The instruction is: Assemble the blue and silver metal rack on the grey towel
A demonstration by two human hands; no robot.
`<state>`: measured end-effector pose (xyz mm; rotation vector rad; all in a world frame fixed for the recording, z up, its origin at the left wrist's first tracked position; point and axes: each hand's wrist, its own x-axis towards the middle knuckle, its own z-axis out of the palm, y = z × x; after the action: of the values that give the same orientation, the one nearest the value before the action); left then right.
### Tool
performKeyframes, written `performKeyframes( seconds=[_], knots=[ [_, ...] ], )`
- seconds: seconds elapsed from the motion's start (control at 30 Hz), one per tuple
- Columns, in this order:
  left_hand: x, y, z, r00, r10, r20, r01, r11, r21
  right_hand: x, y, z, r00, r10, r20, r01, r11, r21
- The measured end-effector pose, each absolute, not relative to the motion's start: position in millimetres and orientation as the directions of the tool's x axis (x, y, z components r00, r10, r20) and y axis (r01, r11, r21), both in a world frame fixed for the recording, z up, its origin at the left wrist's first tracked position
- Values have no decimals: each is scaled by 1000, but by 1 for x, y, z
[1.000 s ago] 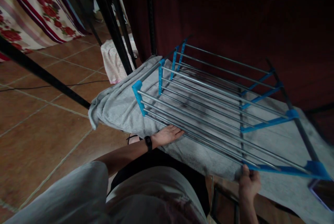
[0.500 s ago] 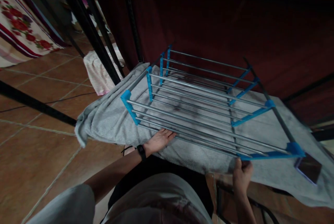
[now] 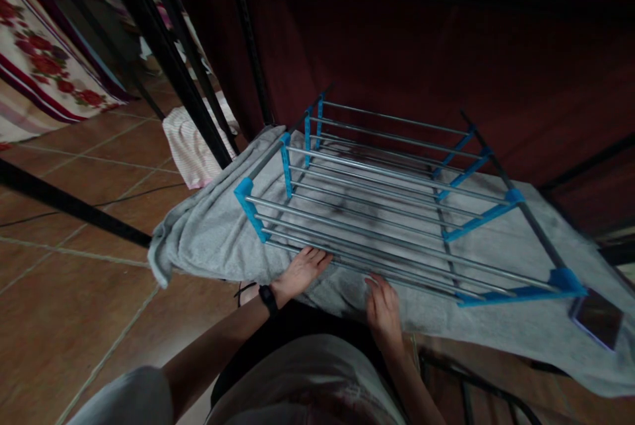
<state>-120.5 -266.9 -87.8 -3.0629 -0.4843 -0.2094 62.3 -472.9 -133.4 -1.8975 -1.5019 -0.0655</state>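
Observation:
A metal rack with grey rods and blue plastic brackets lies on a bed-like surface covered by a grey blanket. My left hand, a dark band on its wrist, is closed at the rack's lowest front rod, left of the middle; part of its grip is hidden. To the right of it, my right hand is close to the same rod. Its fingers are slightly bent and apart, with nothing in them. I cannot tell whether the fingertips touch the rod.
A dark flat phone-like object lies at the right on the blanket. Black metal posts rise at the left. Behind the rack hangs a dark red curtain. A striped cloth and a flowered cloth are at the far left.
My right hand has let go of the rack's right front corner and moved left along the front rod. My left hand stays at the rod. The view has shifted slightly.

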Motion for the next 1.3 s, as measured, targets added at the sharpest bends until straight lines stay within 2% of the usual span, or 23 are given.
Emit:
performKeyframes(
  seconds=[0.07, 0.17, 0.37, 0.47, 0.57, 0.67, 0.7, 0.77, 1.0, 1.3],
  knots=[
    [-120, -268, -88, 944, 307, 121, 311, -950, -19, 55, -449, -129, 224, 875, 428, 919, -44, -391],
    [-119, -270, -89, 937, 327, 126, 330, -944, -7, 47, -420, -125, 177, 908, 380, 953, -62, -296],
    [-133, -277, -92, 904, 372, 212, 361, -928, 90, 40, -390, -127, 175, 928, 328, 962, -90, -259],
    [-161, -277, -98, 798, 493, 346, 442, -870, 220, 41, -389, -132, 197, 916, 350, 963, -113, -246],
    [-193, -266, -109, 524, 728, 442, 583, -685, 437, 42, -391, -134, 196, 908, 370, 966, -114, -232],
    [-215, -244, -119, 165, 896, 412, 589, -424, 688, 43, -390, -136, 203, 913, 354, 965, -125, -230],
    [-218, -235, -122, 101, 918, 384, 556, -373, 743, 44, -390, -136, 209, 915, 345, 965, -135, -226],
    [-220, -219, -126, 86, 936, 341, 499, -337, 798, 45, -389, -137, 216, 920, 328, 965, -149, -216],
    [-213, -192, -130, 248, 931, 268, 537, -363, 762, 44, -389, -133, 243, 941, 236, 962, -201, -186],
    [-210, -196, -132, 249, 925, 288, 584, -380, 718, 47, -392, -136, 252, 928, 275, 958, -197, -210]
  ],
)
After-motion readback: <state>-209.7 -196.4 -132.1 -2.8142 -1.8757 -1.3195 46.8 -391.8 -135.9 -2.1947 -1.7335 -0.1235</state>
